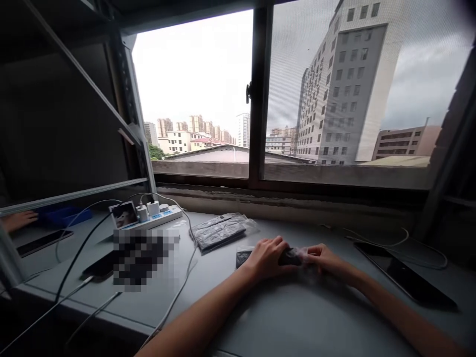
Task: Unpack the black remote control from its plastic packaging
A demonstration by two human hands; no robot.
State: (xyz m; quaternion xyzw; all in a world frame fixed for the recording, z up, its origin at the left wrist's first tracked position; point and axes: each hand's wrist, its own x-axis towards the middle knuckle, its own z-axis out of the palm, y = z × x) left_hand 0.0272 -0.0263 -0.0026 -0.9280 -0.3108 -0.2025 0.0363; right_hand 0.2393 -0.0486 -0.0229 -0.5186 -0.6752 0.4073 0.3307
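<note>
A dark, flat item in a clear plastic bag lies on the grey table in front of me; its exact kind does not show. My left hand is closed over its middle, thumb along the near side. At the bag's right end, my right hand pinches the crumpled clear plastic between thumb and fingers. Part of the item is hidden under my left hand. Beyond it to the left lies another dark grey package in clear plastic, apart from both hands.
A black tablet-like device lies at right beside a pale cable. At left are a white power strip with plugs, a dark phone, a blurred patch and loose cables. Past a metal rack post, another person's hand shows near a blue tray.
</note>
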